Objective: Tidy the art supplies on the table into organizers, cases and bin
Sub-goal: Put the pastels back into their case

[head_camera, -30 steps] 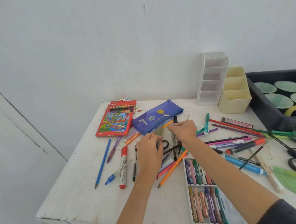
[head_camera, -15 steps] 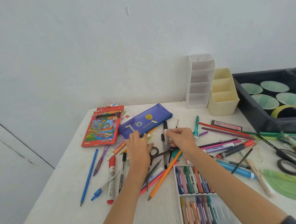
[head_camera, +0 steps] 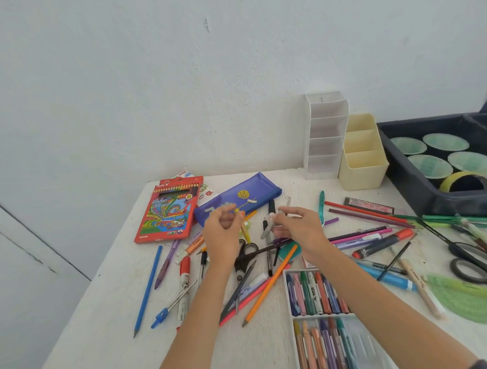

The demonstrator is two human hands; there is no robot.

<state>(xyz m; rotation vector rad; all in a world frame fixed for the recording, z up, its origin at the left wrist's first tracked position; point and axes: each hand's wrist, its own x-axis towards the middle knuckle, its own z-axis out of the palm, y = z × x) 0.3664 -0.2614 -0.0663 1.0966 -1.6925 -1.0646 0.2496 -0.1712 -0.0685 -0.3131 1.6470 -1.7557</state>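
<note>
Left hand (head_camera: 222, 233), fingers (head_camera: 222, 211) curled, appears to pinch a yellow pencil (head_camera: 245, 232) just in front of the blue case (head_camera: 254, 193). Right hand (head_camera: 300, 228) pinches a grey pen (head_camera: 266, 231) by its barrel above the littered worktop (head_camera: 108, 323). Both are judged light, stiff, smooth and apt to roll, so a mid-barrel pinch should hold them level; the organizers (head_camera: 362, 164) stand well apart at the back.

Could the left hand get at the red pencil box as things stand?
Probably yes: the red pencil box lies uncovered beside the left hand, though that hand holds a yellow item.
</note>
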